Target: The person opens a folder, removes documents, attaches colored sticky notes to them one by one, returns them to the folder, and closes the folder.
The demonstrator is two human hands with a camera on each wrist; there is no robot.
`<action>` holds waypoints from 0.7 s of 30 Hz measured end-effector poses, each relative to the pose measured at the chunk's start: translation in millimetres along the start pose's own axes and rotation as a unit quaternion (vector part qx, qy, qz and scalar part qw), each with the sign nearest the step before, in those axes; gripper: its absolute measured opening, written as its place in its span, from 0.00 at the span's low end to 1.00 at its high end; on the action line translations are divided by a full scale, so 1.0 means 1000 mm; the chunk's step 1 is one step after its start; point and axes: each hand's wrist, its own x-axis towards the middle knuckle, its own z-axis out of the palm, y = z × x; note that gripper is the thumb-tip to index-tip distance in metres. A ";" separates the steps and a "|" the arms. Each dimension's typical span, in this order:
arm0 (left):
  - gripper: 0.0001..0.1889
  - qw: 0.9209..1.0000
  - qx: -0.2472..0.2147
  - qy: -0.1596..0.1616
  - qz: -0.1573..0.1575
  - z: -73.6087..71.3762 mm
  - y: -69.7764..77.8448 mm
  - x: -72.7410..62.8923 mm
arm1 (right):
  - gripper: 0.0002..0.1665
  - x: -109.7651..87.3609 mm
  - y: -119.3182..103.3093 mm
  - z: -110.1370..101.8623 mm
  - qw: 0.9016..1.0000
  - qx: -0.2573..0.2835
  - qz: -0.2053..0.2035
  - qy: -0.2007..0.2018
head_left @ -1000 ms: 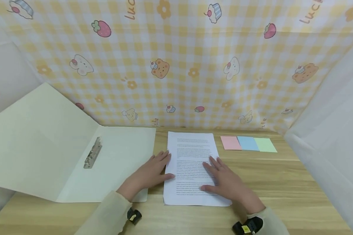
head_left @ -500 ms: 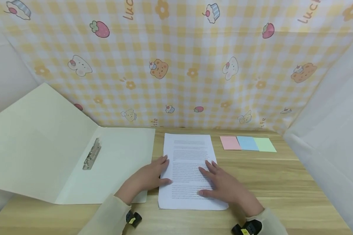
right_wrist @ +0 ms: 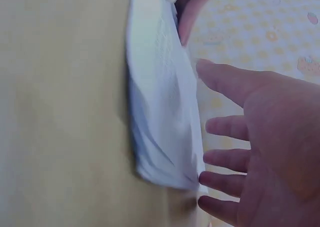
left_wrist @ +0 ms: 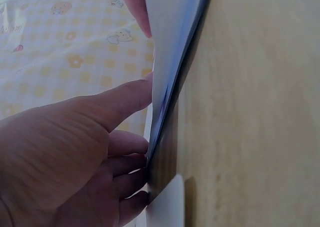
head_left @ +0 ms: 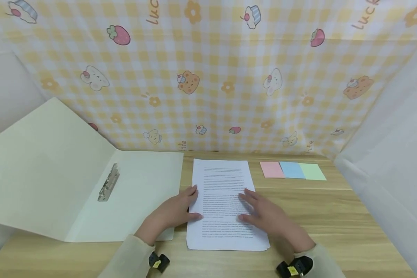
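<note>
A stack of printed paper (head_left: 222, 185) lies on the wooden table in front of me, its lower corners slightly uneven. My left hand (head_left: 173, 210) is at its left edge, the thumb over the top sheet and the fingertips along the side. In the left wrist view the left fingers (left_wrist: 131, 184) meet the paper's edge. My right hand (head_left: 269, 216) is spread at the right side, thumb and fingertips over the printed text. The right wrist view has the right fingers (right_wrist: 227, 159) extended and separated, their tips by the paper's edge.
An open white folder (head_left: 146, 181) with a metal clip (head_left: 109, 183) stands left of the paper, its cover raised. Pink (head_left: 272, 170), blue (head_left: 292, 170) and green (head_left: 312, 172) sticky notes lie at the back right. A checked cloth (head_left: 212, 50) hangs behind.
The paper stack has slid a little left and toward me, the left hand moving with it. In the last half second the right hand has shifted slightly while the stack stays nearly still.
</note>
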 end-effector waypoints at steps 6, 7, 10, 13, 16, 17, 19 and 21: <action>0.43 1.000 -0.005 0.000 -0.002 0.001 -0.002 0.001 | 0.36 0.010 0.018 -0.017 1.000 0.009 0.002 0.004; 0.43 1.000 -0.004 0.001 -0.002 0.001 -0.003 0.001 | 0.35 0.013 0.023 -0.019 1.000 0.013 0.008 0.005; 0.43 1.000 -0.005 0.001 0.002 0.002 -0.003 0.001 | 0.29 0.021 0.039 -0.026 1.000 0.009 0.010 0.017; 0.43 1.000 -0.006 0.002 0.005 0.003 -0.004 0.001 | 0.23 0.029 0.055 -0.037 0.999 -0.016 0.001 0.032; 0.44 1.000 -0.007 0.002 0.004 0.003 -0.004 0.002 | 0.21 0.037 0.069 -0.051 0.999 -0.036 0.006 0.035; 0.44 1.000 -0.006 0.002 0.003 0.004 -0.004 0.002 | 0.21 0.040 0.072 -0.056 0.999 -0.039 0.015 0.031; 0.44 1.000 -0.008 0.001 0.002 0.004 -0.004 0.002 | 0.22 0.046 0.080 -0.065 0.998 -0.045 0.036 0.021; 0.44 1.000 -0.008 0.001 0.001 0.004 -0.004 0.002 | 0.24 0.051 0.088 -0.072 0.997 -0.056 0.049 0.008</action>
